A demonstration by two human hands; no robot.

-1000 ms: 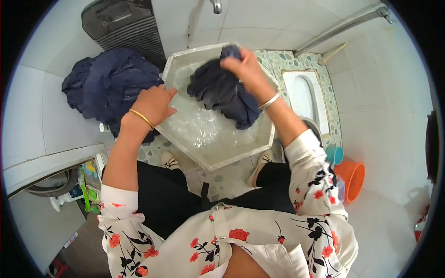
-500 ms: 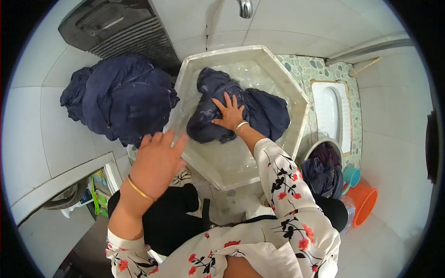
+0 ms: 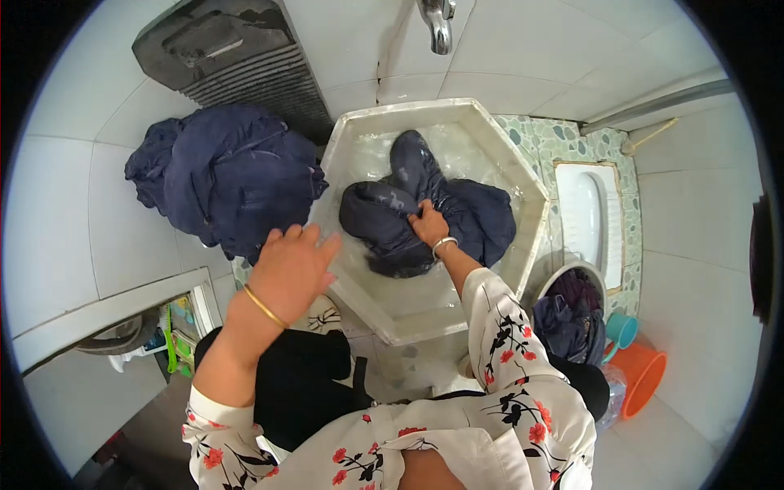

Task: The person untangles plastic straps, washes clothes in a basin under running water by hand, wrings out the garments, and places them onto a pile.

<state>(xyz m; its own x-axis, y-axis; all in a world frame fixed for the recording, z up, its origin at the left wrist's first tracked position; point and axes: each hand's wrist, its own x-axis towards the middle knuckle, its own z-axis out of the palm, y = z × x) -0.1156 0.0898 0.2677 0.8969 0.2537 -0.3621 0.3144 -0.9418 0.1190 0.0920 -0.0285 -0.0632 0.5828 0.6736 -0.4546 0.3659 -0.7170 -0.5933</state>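
A wet dark blue garment [image 3: 478,214] lies in shallow water inside a whitish six-sided basin [image 3: 535,192]. My right hand [image 3: 429,224], with a silver bangle at the wrist, grips a fold near the garment's middle, its fingers curled into the cloth. Spread fingers show on my left hand [image 3: 292,265], which holds nothing and hangs in the air by the basin's lower left edge. Just beyond it, a big bundle of dark blue cloth [image 3: 233,175] sits to the left of the basin.
A black washboard [image 3: 237,61] leans against the wall behind the bundle. Above the basin is a metal tap [image 3: 437,28]. To the right are a squat toilet [image 3: 581,216], a bucket of dark clothes [image 3: 572,318], a turquoise scoop [image 3: 622,329] and an orange bucket [image 3: 643,380].
The garment has come down and spread out in the basin. My right hand has gone from lying flat on it to gripping it. My left hand has left the basin's rim.
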